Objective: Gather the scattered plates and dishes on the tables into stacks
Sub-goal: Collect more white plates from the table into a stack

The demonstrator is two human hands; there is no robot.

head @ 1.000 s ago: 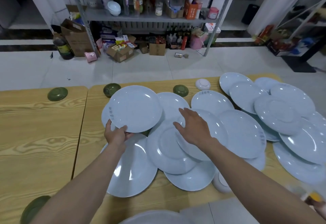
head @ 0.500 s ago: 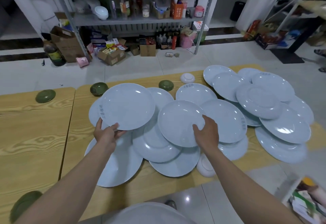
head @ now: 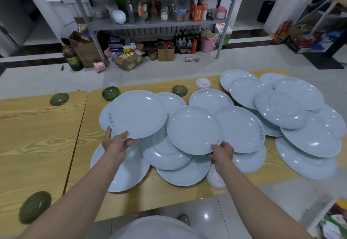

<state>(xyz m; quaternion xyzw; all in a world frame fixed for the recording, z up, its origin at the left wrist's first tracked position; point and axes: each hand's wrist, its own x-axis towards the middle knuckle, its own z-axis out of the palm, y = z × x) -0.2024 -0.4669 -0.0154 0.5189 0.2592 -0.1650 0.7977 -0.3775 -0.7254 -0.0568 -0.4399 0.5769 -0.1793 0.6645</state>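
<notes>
**Two plates held by one edge over a loose overlap**

The biggest hazard, in my judgement, is the heap of pale-blue plates [head: 300, 126] at 3 o'clock. They lie tilted across one another, and the nearest plate [head: 306, 161] seems to overhang the edge of the right table [head: 169, 195] at 4 o'clock. A knock, or a tug on a lower plate, could slide it onto the tiles.

Next come the two lifted plates. The left hand [head: 116, 144] grips the near rim of the left plate [head: 138, 113] at 10 o'clock, with thumb and fingers fanned along the edge. The right hand [head: 222, 154] pinches the near rim of the right plate [head: 194, 129] at the centre, thumb on top and the other fingers hidden beneath. Each plate is held by one edge only, so a glazed rim could slip, or the two could clash when brought together. Either would then fall onto the overlapping plates [head: 165, 154] below.

The smallest risk is the white bowl [head: 216, 179] at 5 o'clock, right at the table's near edge beside the right forearm, which could sweep it off.

As for containers, the metal shelf rack [head: 150, 23] at 12 o'clock holds bottles, jars and cartons. The contents of the tall cardboard box [head: 84, 48] at 10 o'clock are hidden. The open carton [head: 129, 60] at 11 o'clock holds packets. The nested white bowls [head: 119, 17] on the shelf show nothing inside.
</notes>
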